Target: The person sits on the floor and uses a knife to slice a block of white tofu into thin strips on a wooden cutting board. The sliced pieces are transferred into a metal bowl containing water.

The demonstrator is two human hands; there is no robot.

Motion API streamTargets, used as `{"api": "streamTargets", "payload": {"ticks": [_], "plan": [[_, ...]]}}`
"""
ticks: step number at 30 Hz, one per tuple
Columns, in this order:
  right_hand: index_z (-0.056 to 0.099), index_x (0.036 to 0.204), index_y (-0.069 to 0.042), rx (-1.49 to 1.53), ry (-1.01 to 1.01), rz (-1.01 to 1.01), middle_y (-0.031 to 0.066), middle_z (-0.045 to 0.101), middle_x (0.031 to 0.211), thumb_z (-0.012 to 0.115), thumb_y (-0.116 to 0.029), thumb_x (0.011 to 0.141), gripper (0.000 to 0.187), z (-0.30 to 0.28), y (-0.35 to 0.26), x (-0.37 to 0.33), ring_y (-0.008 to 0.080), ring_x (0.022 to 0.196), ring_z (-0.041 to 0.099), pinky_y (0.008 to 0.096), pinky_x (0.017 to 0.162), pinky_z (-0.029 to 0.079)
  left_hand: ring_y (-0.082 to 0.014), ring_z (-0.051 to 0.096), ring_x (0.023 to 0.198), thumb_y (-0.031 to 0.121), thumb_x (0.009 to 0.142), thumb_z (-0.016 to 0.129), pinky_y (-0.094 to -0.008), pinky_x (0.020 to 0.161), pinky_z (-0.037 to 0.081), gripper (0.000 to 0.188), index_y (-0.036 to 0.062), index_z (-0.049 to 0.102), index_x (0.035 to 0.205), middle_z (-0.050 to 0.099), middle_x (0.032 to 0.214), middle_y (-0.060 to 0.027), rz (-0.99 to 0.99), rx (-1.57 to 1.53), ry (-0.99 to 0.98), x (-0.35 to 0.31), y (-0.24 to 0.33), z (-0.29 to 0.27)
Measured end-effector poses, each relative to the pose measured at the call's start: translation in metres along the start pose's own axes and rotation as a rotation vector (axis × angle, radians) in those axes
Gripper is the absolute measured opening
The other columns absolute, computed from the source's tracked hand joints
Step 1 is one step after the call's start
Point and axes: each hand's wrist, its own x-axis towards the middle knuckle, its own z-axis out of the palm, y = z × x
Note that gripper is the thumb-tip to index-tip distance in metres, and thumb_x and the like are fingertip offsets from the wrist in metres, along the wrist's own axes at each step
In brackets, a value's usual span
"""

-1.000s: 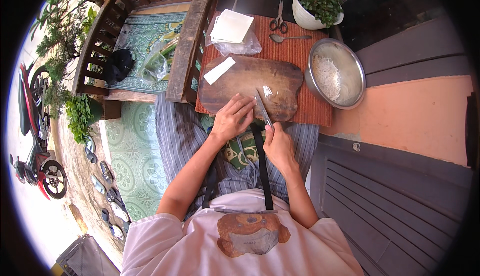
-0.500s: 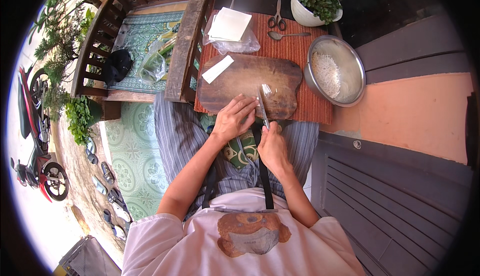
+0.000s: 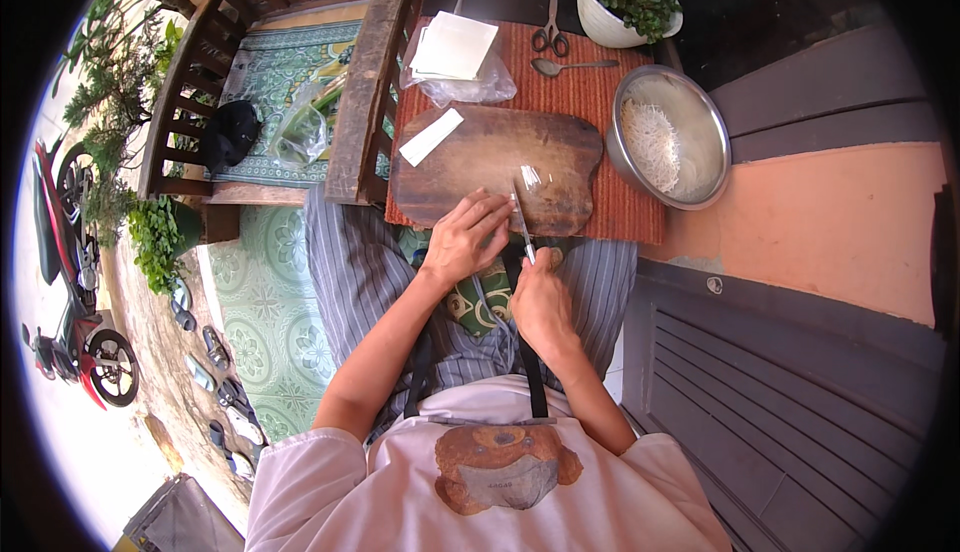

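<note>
My right hand (image 3: 542, 302) grips a knife (image 3: 525, 227) by its handle, the blade pointing away from me over the wooden cutting board (image 3: 475, 142). Just left of the blade, my left hand (image 3: 468, 237) presses down near the board's close edge with fingers together. Whatever lies beneath those fingertips is mostly hidden. Thin white shreds (image 3: 530, 177) lie right of the blade. A flat white strip (image 3: 431, 138) rests at the board's far left. Beyond the board, a stack of white sheets (image 3: 455, 47) sits on a clear plastic bag (image 3: 490, 87).
At right stands a metal bowl (image 3: 722, 142) holding white shreds (image 3: 650, 142). Scissors (image 3: 550, 37), a spoon (image 3: 575, 66) and a potted plant (image 3: 625, 2) are behind the board. A wooden bench (image 3: 350, 122) adjoins the table on the left.
The knife and my right hand have shifted very slightly left and toward me. My left hand keeps its place on the board. The whole view has tilted a little.
</note>
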Motion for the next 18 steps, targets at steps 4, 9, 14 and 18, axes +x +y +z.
{"api": "streamTargets", "payload": {"ticks": [4,9,14,18], "plan": [[0.044,0.114,0.003,-0.058,-0.018,0.029,0.0342,0.07,0.08,0.042,-0.022,0.114,0.025,0.002,-0.003,-0.001,0.055,0.079,0.07,0.0628,0.07,0.055,-0.0309,0.073,0.11,0.001,0.084,0.077,-0.041,0.106,0.059,0.036,0.0042,0.077,0.119,0.075,0.121,-0.0078,-0.014,-0.004,0.003,0.0,0.0,0.001],[0.044,0.116,0.005,-0.064,-0.084,0.051,0.0349,0.071,0.081,0.039,-0.023,0.115,0.029,-0.003,-0.007,0.0,0.0547,0.081,0.071,0.0622,0.072,0.056,-0.0313,0.072,0.111,0.002,0.084,0.077,-0.0412,0.106,0.059,0.038,0.0058,0.077,0.121,0.075,0.123,-0.0071,-0.035,-0.014,-0.003,0.001,0.001,0.001],[0.044,0.118,0.006,-0.061,-0.128,0.078,0.0353,0.071,0.082,0.037,-0.024,0.115,0.031,-0.01,-0.012,-0.001,0.0547,0.083,0.071,0.0618,0.073,0.056,-0.0307,0.073,0.112,0.002,0.083,0.078,-0.0396,0.104,0.059,0.038,0.0059,0.078,0.12,0.076,0.123,-0.0063,-0.044,0.013,-0.006,-0.001,0.0,0.002],[0.044,0.119,0.007,-0.061,-0.145,0.098,0.0354,0.071,0.083,0.037,-0.024,0.115,0.031,-0.011,-0.014,-0.002,0.0549,0.085,0.072,0.0619,0.075,0.057,-0.0308,0.073,0.113,0.002,0.082,0.078,-0.0392,0.101,0.06,0.038,0.007,0.078,0.12,0.076,0.123,-0.0055,-0.053,0.021,-0.006,-0.002,-0.001,0.003]]}}
